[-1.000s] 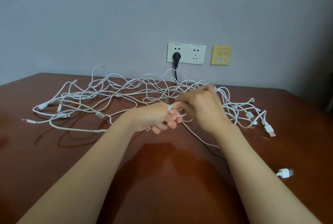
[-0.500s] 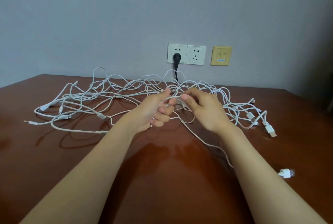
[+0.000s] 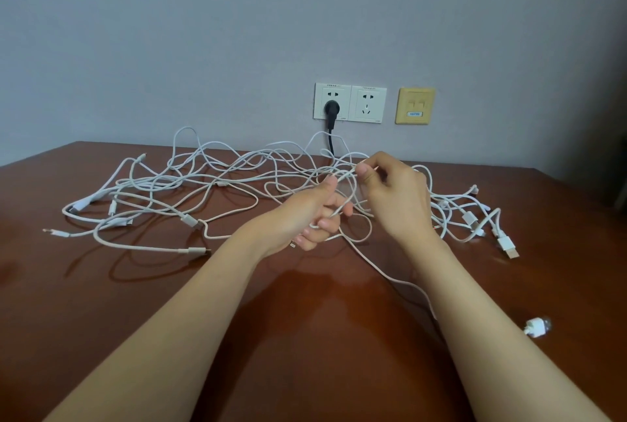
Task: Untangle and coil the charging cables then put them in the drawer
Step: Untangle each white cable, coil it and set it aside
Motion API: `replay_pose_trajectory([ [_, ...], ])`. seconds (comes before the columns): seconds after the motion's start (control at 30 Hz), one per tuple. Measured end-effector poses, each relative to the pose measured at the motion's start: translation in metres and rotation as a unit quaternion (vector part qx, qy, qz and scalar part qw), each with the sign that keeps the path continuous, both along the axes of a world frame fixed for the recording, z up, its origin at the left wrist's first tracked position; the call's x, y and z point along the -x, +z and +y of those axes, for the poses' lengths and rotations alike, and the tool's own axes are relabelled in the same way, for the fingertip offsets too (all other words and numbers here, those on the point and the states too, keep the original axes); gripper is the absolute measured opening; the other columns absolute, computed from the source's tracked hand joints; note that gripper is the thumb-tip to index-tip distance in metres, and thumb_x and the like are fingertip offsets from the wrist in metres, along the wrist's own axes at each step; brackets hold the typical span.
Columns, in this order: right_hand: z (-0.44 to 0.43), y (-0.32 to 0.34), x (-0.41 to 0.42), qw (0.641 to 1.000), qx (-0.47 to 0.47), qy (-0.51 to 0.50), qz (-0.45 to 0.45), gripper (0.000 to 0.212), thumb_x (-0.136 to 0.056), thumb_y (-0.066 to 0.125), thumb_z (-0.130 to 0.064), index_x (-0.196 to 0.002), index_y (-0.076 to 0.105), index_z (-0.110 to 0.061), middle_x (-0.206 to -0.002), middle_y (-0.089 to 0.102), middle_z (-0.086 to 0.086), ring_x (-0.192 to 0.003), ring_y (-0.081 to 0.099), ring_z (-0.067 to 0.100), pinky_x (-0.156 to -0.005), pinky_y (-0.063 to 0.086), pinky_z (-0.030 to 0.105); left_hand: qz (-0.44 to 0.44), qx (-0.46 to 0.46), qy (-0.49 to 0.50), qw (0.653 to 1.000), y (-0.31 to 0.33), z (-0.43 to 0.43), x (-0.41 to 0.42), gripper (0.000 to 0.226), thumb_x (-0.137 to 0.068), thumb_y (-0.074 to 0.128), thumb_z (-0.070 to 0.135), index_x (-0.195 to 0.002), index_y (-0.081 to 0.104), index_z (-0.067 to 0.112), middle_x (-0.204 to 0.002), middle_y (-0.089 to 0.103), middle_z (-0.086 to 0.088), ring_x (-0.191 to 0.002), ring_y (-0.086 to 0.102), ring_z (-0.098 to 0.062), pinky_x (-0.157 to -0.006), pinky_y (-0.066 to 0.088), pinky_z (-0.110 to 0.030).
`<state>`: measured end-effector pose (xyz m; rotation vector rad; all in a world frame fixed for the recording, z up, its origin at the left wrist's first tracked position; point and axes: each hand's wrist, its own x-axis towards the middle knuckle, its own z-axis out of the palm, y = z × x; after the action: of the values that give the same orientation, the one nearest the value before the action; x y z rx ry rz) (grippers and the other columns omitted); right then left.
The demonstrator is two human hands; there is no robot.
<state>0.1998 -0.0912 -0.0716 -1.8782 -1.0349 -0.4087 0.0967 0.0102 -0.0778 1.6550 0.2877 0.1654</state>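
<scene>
Raised since the earlier frame, right hand (image 3: 397, 201) pinches a cable strand (image 3: 346, 178) running diagonally down-left into the curled grip of left hand (image 3: 305, 218); tangle (image 3: 217, 180) lies beyond both.

The white charging cables (image 3: 217, 180) lie in one loose tangle across the far half of the brown surface (image 3: 305, 336), their loops crossing and a few arching up off it. A slim connector (image 3: 56, 232) ends the leftmost run, and a flat USB plug (image 3: 508, 247) sticks out at the right. One strand (image 3: 346, 175) is raised mid-tangle, pinched by the left hand (image 3: 305, 218) and the right hand (image 3: 397, 197).
</scene>
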Motion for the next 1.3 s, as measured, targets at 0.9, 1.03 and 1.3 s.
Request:
replay_pose_trajectory([
  [0.9,-0.004,0.003,0.006,0.983,0.147,0.102,-0.028,0.024,-0.089,0.054,-0.018,-0.067,0.054,-0.029,-0.063,0.055,-0.007,-0.073,0.051,0.019,-0.066,0.036,0.03,0.031,0.176,0.056,0.982,0.014,0.008,0.008,0.019,-0.078,0.028,0.014,-0.062,0.038,0.014,-0.04,0.022,0.008,-0.027,0.015,-0.003,-0.027,0.009,-0.013],
  [1.03,-0.005,0.01,0.008,0.983,0.028,0.166,0.066,0.019,-0.086,0.06,-0.005,-0.081,0.065,-0.024,-0.053,0.056,-0.01,-0.052,0.051,0.003,-0.058,0.041,0.017,0.111,0.067,0.042,0.991,0.01,0.004,0.006,0.056,-0.092,0.023,0.059,-0.062,0.039,0.014,-0.042,0.022,0.008,-0.03,0.012,-0.002,-0.03,0.006,-0.011],
  [1.3,-0.015,0.022,0.01,0.935,-0.023,0.27,0.229,0.021,-0.087,0.059,0.001,-0.075,0.064,-0.016,-0.047,0.061,-0.007,-0.05,0.049,0.011,-0.055,0.04,0.013,0.104,0.094,0.006,0.99,0.007,0.011,0.008,0.076,-0.074,0.01,0.083,-0.065,0.039,0.013,-0.045,0.023,0.007,-0.031,0.014,-0.002,-0.032,0.007,-0.015],
])
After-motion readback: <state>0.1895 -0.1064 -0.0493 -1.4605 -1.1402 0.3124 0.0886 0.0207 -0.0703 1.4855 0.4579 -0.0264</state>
